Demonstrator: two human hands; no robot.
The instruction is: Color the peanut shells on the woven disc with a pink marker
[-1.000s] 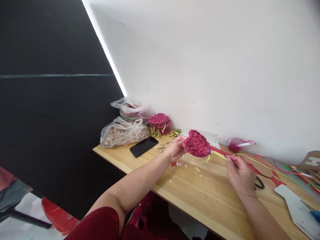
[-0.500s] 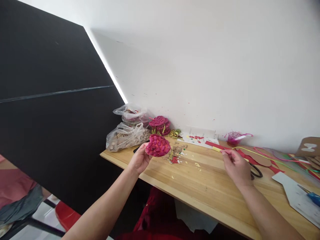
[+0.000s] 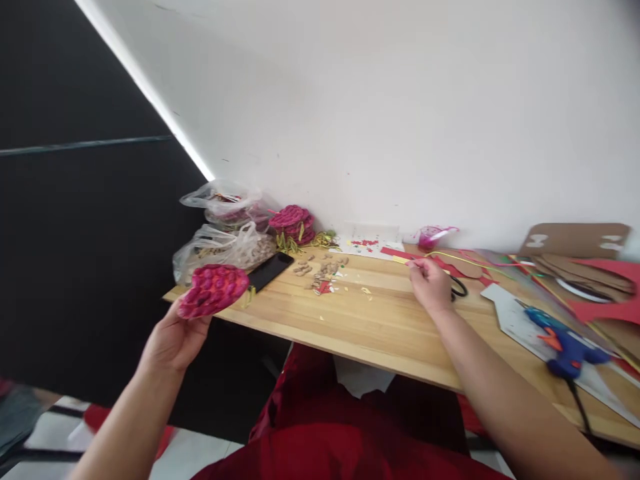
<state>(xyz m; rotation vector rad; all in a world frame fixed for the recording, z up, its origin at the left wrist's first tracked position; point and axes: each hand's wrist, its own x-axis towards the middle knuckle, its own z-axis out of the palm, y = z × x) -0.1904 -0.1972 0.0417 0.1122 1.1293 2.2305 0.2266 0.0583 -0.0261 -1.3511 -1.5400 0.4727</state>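
My left hand (image 3: pixel 175 340) holds a magenta heart-shaped piece (image 3: pixel 213 289) covered in small bumps, out past the left end of the wooden table (image 3: pixel 380 327). My right hand (image 3: pixel 430 285) rests on the table near its back, fingers pinched on a thin yellow-green strip (image 3: pixel 470 259) that runs off to the right. Black scissors (image 3: pixel 457 287) lie just right of that hand. A stack of similar magenta pieces (image 3: pixel 293 222) sits against the wall.
Two plastic bags (image 3: pixel 223 245) and a black phone (image 3: pixel 269 269) lie at the table's left end. Shell bits (image 3: pixel 323 273) are scattered mid-table. A blue glue gun (image 3: pixel 563 343), white card, red paper and brown cardboard (image 3: pixel 575 241) fill the right side. A small pink cup (image 3: pixel 429 237) stands by the wall.
My left hand carried the magenta piece from above the table's middle leftward and down, past the table's end. My right hand stayed on the strip. The view swung right, revealing the glue gun.
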